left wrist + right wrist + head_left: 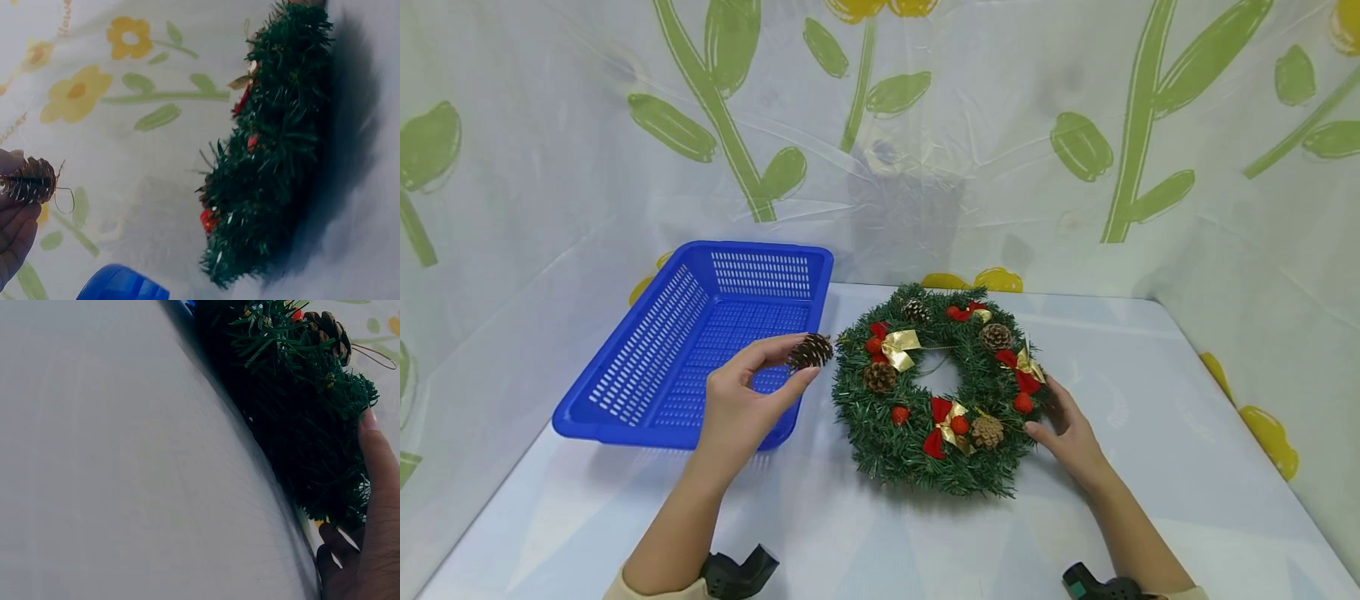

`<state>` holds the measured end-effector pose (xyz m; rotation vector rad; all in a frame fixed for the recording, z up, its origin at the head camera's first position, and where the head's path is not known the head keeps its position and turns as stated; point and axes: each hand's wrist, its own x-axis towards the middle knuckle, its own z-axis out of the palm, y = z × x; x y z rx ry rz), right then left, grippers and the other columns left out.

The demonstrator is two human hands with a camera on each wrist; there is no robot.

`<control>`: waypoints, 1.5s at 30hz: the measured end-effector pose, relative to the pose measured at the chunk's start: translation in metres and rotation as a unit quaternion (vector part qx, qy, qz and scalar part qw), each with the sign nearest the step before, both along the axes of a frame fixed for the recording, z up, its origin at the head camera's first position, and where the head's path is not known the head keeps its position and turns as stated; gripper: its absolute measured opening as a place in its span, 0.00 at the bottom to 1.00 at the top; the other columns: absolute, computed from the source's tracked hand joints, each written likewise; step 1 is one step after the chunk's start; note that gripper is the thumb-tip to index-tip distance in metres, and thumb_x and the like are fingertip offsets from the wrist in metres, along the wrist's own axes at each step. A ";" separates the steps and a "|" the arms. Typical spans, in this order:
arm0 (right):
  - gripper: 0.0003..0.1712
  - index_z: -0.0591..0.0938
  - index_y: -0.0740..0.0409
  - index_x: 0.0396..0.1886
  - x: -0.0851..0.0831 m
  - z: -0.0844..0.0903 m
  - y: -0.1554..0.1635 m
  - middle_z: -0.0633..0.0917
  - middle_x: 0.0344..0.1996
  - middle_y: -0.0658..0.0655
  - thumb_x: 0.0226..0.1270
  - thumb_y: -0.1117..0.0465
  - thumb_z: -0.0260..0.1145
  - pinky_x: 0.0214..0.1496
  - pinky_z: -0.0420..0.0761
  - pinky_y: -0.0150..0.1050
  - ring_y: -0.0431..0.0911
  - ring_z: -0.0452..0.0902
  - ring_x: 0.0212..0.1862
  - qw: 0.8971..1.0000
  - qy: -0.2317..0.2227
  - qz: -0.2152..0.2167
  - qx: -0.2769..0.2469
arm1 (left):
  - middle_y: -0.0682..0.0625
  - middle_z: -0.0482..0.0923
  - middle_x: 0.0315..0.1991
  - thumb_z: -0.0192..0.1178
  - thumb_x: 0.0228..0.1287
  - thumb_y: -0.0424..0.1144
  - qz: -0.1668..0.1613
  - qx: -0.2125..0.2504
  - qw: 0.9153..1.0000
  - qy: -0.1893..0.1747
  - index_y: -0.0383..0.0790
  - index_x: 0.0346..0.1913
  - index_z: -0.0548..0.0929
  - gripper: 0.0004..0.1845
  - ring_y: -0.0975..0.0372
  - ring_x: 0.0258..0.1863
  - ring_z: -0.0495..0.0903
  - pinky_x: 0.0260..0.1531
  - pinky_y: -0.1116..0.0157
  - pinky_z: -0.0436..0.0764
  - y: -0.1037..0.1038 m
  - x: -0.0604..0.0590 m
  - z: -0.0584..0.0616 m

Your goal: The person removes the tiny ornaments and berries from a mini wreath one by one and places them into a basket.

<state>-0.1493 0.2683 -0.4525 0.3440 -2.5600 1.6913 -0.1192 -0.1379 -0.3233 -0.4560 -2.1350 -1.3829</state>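
White table, flower-print sheeting behind

Green wreath with red bows, blue basket, brown pinecone

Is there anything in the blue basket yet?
No: in the head view the blue basket shows only its bare slotted floor, and the loose pine cone is pinched in the left hand beside it.
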 end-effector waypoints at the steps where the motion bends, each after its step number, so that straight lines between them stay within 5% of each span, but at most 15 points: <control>1: 0.47 0.45 0.67 0.74 0.000 0.000 0.000 0.54 0.68 0.77 0.63 0.70 0.62 0.56 0.56 0.11 0.72 0.49 0.68 1.000 0.000 0.000 -0.001 | 0.49 0.84 0.44 0.71 0.48 0.27 0.002 -0.001 1.000 -0.006 0.40 0.47 0.85 0.20 0.71 0.42 0.79 0.49 0.77 0.74 -0.002 0.000 0.001; 19: 0.47 0.46 0.62 0.75 0.002 0.000 0.001 0.53 0.70 0.74 0.64 0.69 0.62 0.56 0.57 0.11 0.71 0.48 0.69 1.000 -0.006 0.005 -0.004 | 0.48 0.83 0.45 0.70 0.53 0.35 0.062 -0.081 0.994 -0.042 0.42 0.50 0.84 0.19 0.78 0.42 0.76 0.50 0.82 0.70 -0.036 -0.003 0.044; 31: 0.47 0.45 0.67 0.74 0.002 -0.002 0.001 0.53 0.69 0.77 0.63 0.69 0.62 0.56 0.56 0.11 0.72 0.49 0.68 1.000 0.000 0.001 0.004 | 0.50 0.81 0.44 0.67 0.57 0.47 0.103 -0.099 0.983 -0.117 0.45 0.52 0.83 0.20 0.76 0.40 0.76 0.49 0.75 0.74 -0.053 -0.011 0.063; 38: 0.48 0.43 0.67 0.74 0.002 -0.001 0.002 0.52 0.69 0.77 0.64 0.68 0.62 0.55 0.56 0.11 0.72 0.49 0.68 1.000 -0.010 0.004 0.008 | 0.50 0.80 0.44 0.65 0.59 0.50 0.083 -0.098 0.977 -0.171 0.40 0.53 0.81 0.24 0.75 0.39 0.76 0.37 0.83 0.74 -0.060 -0.024 0.072; 45: 0.48 0.44 0.67 0.74 0.002 0.000 0.001 0.53 0.69 0.77 0.63 0.69 0.63 0.55 0.56 0.11 0.72 0.49 0.68 1.000 -0.004 0.004 0.002 | 0.59 0.78 0.42 0.63 0.60 0.52 0.048 -0.083 0.971 -0.217 0.38 0.56 0.79 0.26 0.74 0.40 0.77 0.38 0.82 0.75 -0.072 -0.038 0.080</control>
